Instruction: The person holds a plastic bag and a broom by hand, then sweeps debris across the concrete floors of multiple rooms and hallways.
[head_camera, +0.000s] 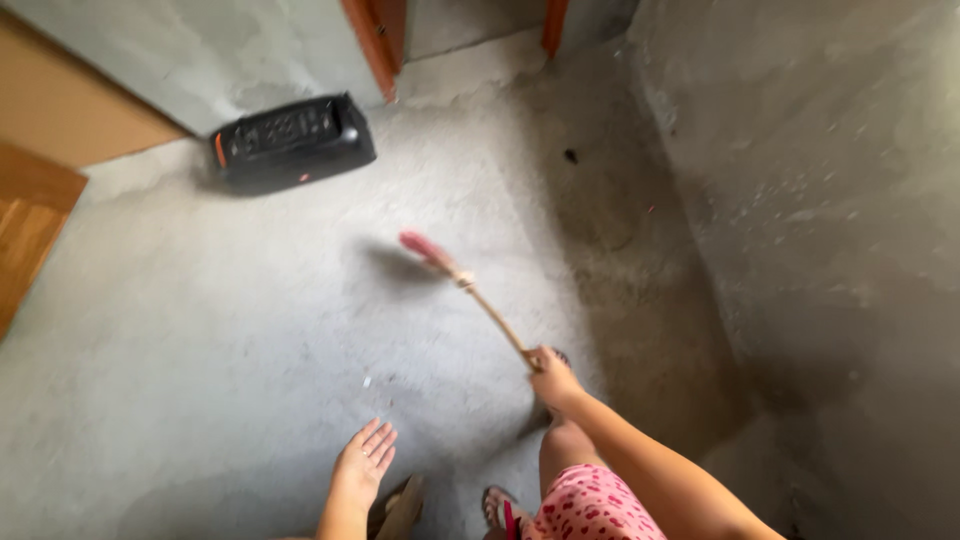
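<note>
Broom out over the concrete floor, gripped in my right hand.

I see the broom (470, 290) slanting up and away from me, its pink head blurred above the grey floor (250, 340), near the middle of the room. My right hand (553, 377) is clenched round the end of its wooden stick. My left hand (362, 465) hangs free, fingers spread, grasping nothing. Further off, a black speaker box (290, 143) lies by the far wall, and a rough grey wall (820, 200) rises on my right.
</note>
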